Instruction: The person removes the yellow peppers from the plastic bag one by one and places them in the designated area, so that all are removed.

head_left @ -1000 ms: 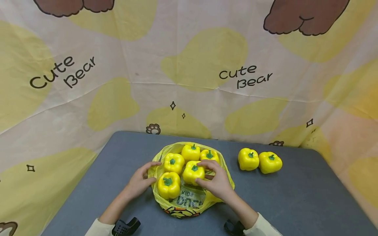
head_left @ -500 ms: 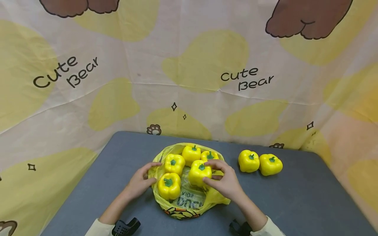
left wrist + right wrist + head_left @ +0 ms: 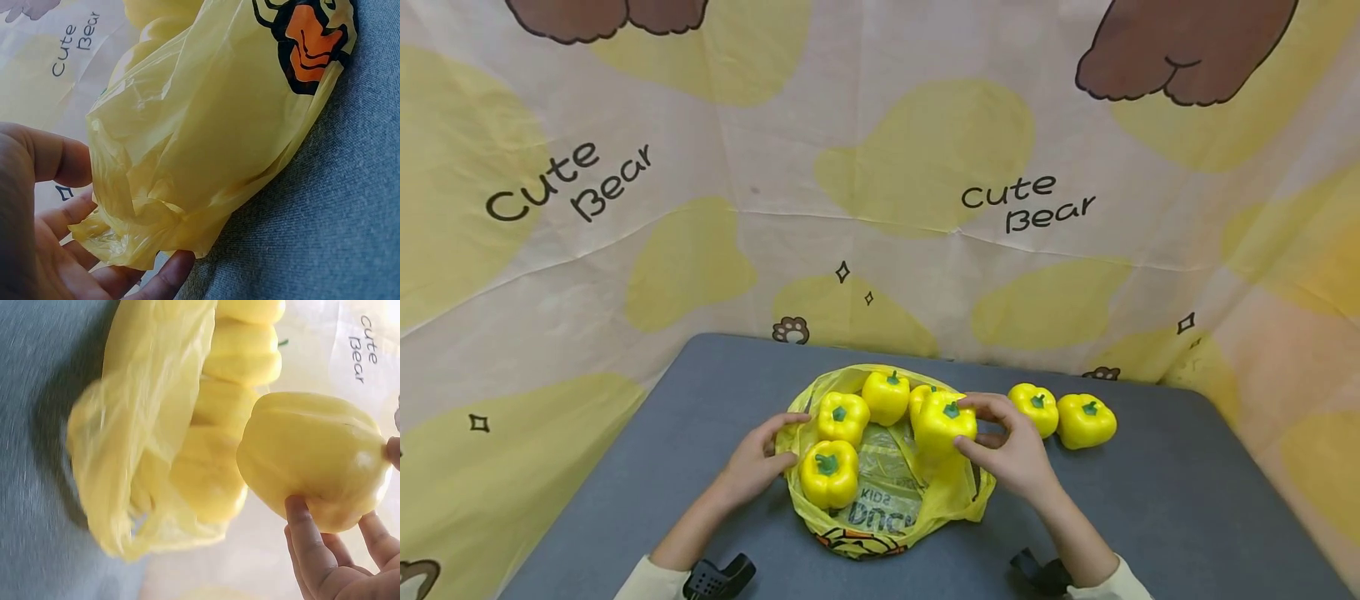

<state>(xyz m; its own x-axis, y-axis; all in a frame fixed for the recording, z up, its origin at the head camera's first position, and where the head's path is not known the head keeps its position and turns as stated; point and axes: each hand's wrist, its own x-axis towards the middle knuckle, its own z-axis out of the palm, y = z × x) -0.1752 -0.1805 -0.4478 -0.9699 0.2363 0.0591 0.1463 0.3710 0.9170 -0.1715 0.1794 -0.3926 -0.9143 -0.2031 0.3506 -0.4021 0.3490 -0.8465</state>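
Note:
A yellow plastic bag [image 3: 951, 500] lies with its mouth spread wide, printed lettering showing inside. My left hand [image 3: 760, 458] grips its left rim; in the left wrist view the bunched plastic [image 3: 144, 225] sits between thumb and fingers. In my right hand [image 3: 1011, 450] is a yellow bell pepper [image 3: 943, 427] with a green stem, pinched at its side over the bag's right part. The right wrist view shows this bell pepper [image 3: 312, 456] raised above the bag's edge. Other peppers, a front-left one [image 3: 829, 475] among them, sit in the bag; one at back right is mostly hidden.
Two more yellow bell peppers stand side by side on the grey table [image 3: 1150, 500], right of the bag: a nearer-in pepper [image 3: 1033, 408] close behind my right hand, and an outer pepper [image 3: 1087, 421]. A printed cloth [image 3: 895, 150] hangs behind the table.
My right hand has lifted the bell pepper from among the others and carried it rightward, now covering part of the back-right one. The left hand has stayed at the bag's rim.

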